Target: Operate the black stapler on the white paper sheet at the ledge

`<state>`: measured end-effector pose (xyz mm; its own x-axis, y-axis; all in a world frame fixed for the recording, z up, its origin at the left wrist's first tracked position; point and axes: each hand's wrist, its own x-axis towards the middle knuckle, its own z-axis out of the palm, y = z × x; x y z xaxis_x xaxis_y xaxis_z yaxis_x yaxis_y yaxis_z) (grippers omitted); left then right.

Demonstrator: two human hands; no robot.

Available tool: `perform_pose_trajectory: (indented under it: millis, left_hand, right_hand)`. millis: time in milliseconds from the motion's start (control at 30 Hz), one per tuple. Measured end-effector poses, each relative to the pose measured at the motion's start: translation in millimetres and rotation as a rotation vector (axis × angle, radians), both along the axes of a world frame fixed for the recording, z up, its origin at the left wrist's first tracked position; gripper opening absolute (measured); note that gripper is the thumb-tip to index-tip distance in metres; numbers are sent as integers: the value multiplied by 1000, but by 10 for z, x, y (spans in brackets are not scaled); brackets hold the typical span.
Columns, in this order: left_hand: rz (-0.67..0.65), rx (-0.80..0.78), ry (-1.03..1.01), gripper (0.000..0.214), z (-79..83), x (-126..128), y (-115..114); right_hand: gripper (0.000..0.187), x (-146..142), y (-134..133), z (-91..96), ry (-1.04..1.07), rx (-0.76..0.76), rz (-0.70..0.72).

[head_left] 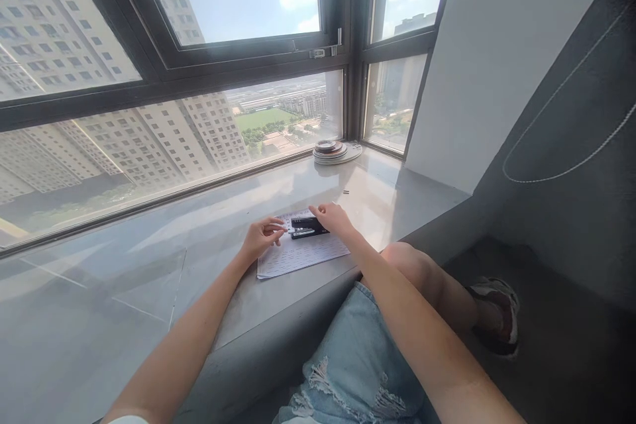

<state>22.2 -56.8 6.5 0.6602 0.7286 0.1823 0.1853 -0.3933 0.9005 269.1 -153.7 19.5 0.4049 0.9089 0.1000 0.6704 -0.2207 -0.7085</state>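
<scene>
A black stapler lies on printed sheets of paper on the window sill. Its top is lifted from the base, and a silvery metal part shows between them. My right hand grips the stapler at its right end, with the thumb side toward the top. At the opposite end is my left hand, its thumb and fingertips drawn together beside the silvery part. Whatever those fingertips pinch is too small to make out.
Two small dark strips rest on the sill beyond my right hand. A stack of plates stands in the window corner. My bent leg is against the sill's front edge. A beaded cord hangs at the right.
</scene>
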Motion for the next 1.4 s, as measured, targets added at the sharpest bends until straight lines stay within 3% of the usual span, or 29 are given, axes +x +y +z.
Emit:
perform_pose_trajectory:
  millis: [267, 433, 967, 1200, 1400]
  left_hand:
    - [-110, -124, 2, 47, 49, -20, -47]
    - [-168, -112, 54, 38, 71, 17, -98]
    - [-267, -143, 98, 47, 32, 4, -30]
    - [-188, -174, 50, 41, 45, 16, -36]
    - [-72, -107, -55, 20, 68, 40, -57]
  right_hand:
    - [54, 1, 36, -36, -70, 10, 35]
    - [54, -6, 28, -28, -64, -31, 62]
    - [65, 20, -97, 91, -194, -50, 244]
    - [51, 39, -97, 39, -262, -29, 289]
    - [32, 56, -96, 3, -325, -15, 303]
